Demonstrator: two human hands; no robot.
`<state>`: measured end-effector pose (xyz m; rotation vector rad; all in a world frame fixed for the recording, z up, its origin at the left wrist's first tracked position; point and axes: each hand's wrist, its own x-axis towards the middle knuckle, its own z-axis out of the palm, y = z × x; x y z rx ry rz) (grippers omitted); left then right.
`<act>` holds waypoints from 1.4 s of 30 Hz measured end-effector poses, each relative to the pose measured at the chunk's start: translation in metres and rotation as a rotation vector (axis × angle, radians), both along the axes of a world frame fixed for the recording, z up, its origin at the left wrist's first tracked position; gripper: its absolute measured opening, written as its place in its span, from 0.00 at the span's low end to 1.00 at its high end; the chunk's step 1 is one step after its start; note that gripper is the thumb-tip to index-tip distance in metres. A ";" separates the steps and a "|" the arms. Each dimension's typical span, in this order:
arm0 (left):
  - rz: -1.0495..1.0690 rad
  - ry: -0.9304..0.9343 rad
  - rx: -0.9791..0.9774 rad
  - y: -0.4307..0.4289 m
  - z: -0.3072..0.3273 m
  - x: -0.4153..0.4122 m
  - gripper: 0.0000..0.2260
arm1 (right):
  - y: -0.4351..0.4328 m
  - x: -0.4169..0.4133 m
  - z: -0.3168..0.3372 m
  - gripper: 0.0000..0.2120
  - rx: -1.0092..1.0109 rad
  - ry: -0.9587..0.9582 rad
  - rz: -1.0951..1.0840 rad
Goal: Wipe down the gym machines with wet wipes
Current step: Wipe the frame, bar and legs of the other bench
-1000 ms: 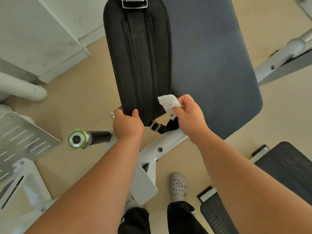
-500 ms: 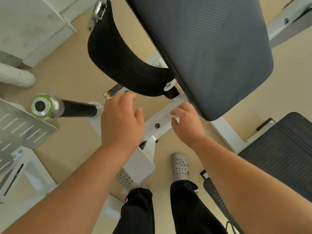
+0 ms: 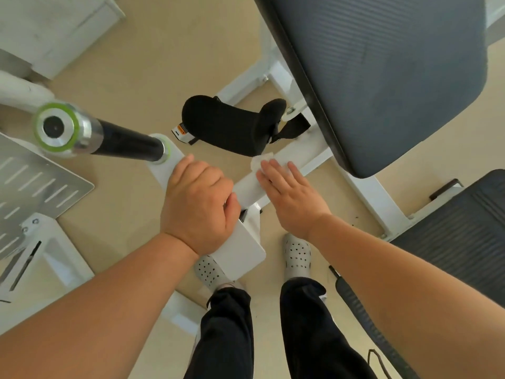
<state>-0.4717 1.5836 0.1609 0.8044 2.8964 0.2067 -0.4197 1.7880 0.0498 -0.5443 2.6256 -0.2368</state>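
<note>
Now right hand (image 3: 291, 199), flat, presses crumpled white wipe (image 3: 259, 160) on smooth white beam (image 3: 308, 157); left hand (image 3: 196, 206) grips it.

White wipe (image 3: 259, 160), white frame (image 3: 246, 190), dark grey ribbed pad (image 3: 382, 77), black strap (image 3: 226, 124), green-ringed black handle (image 3: 90, 135), beige floor (image 3: 164, 64), grey dotted shoes (image 3: 297, 254).

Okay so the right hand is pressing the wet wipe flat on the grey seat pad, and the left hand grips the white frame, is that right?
Not quite. In the head view the right hand presses the wet wipe flat on the white frame, not on the grey seat pad, which sits above and to the right, untouched. The left hand does grip the white frame.
</note>
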 end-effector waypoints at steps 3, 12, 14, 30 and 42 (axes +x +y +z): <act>0.009 0.002 -0.003 -0.001 0.001 -0.001 0.09 | 0.006 0.000 0.001 0.34 -0.007 -0.023 0.070; 0.018 0.022 0.030 -0.003 -0.002 -0.001 0.09 | -0.016 -0.004 0.009 0.38 0.074 -0.073 -0.075; 0.009 0.028 0.033 -0.003 -0.003 -0.001 0.09 | -0.027 0.006 0.007 0.37 0.036 -0.094 0.189; 0.008 0.047 0.034 -0.004 -0.006 0.001 0.08 | -0.010 -0.003 0.017 0.37 0.115 -0.122 0.426; -0.004 0.057 0.018 -0.007 -0.008 -0.002 0.09 | -0.021 -0.017 0.013 0.39 0.107 -0.087 0.330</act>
